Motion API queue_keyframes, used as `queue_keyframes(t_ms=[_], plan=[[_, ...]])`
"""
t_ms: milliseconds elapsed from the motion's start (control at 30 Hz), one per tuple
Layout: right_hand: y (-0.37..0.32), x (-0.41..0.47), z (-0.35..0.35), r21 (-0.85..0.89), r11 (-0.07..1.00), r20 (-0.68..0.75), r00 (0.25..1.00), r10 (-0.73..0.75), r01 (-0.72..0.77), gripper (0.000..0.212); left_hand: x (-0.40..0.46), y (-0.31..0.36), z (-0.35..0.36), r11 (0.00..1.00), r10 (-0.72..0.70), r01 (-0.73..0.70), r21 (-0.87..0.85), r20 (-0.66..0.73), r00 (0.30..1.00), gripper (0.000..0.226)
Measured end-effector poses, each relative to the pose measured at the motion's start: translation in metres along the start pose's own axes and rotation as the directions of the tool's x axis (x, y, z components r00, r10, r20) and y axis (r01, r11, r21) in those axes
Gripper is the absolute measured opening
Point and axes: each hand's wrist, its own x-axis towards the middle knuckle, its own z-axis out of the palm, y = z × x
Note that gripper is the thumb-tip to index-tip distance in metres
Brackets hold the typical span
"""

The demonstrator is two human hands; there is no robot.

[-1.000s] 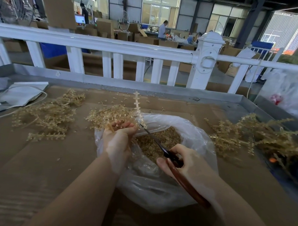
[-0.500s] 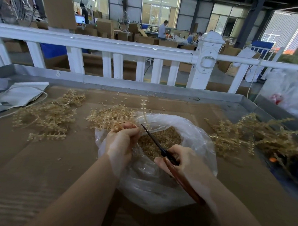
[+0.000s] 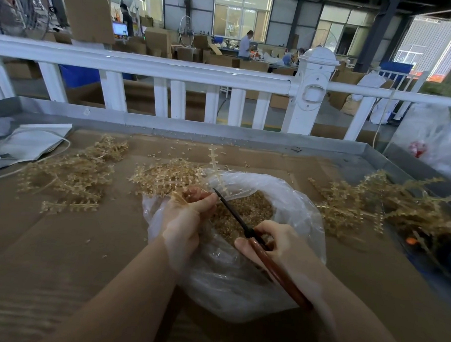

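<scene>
My left hand (image 3: 185, 215) grips a pale plastic sprig (image 3: 215, 167) that stands up over a clear plastic bag (image 3: 290, 204). The bag holds a heap of small tan pieces (image 3: 246, 210). My right hand (image 3: 275, 245) holds scissors (image 3: 245, 228) with dark blades and a reddish-brown handle. The blade tips point up and left and sit at the sprig's base, right beside my left thumb. Whether the blades are parted is hard to tell.
Piles of tan plastic sprigs lie on the cardboard-covered table at the left (image 3: 69, 174), behind the bag (image 3: 167, 176) and at the right (image 3: 388, 203). A white railing (image 3: 172, 67) runs along the far edge. Grey folded material (image 3: 26, 141) lies far left. People work in the background.
The sprig in my left hand has swung slightly right and then back, and the scissor tips have moved up to its base. My right hand shifted a little.
</scene>
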Motion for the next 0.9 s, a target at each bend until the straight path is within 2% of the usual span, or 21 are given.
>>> queue_keyframes(t_ms=[100,233,367,433,733,900], plan=[[0.0007,0.0005,-0.0003,0.027,1.000,0.013,1.000,-0.002,0.001,0.024,-0.0027,0.0010,0.0004,0.999,-0.002,0.002,0.048,0.013,1.000,0.018],[0.0015,0.0013,0.0002,0.018,1.000,0.039,0.999,0.013,-0.013,0.027,-0.0026,-0.0002,0.0002,0.999,-0.040,0.040,-0.009,-0.013,0.999,0.015],[0.0016,0.0012,0.0010,0.005,1.000,0.032,0.999,0.001,-0.002,0.029,0.0008,-0.0015,-0.0006,0.994,-0.014,0.013,-0.109,-0.010,1.000,0.035],[0.0018,0.0004,0.0016,-0.010,1.000,0.029,1.000,-0.010,0.010,0.029,0.0006,-0.0004,-0.0009,0.990,-0.013,0.013,-0.139,0.003,1.000,0.035],[0.0002,-0.0019,0.0024,-0.026,0.999,0.042,0.999,-0.031,0.032,0.025,-0.0027,0.0046,-0.0033,0.987,-0.080,0.082,-0.135,0.019,0.997,0.040],[0.0007,-0.0011,0.0050,-0.101,0.995,0.010,1.000,-0.016,0.017,0.026,-0.0024,0.0036,-0.0011,0.991,-0.103,0.102,-0.083,-0.001,0.995,0.043]])
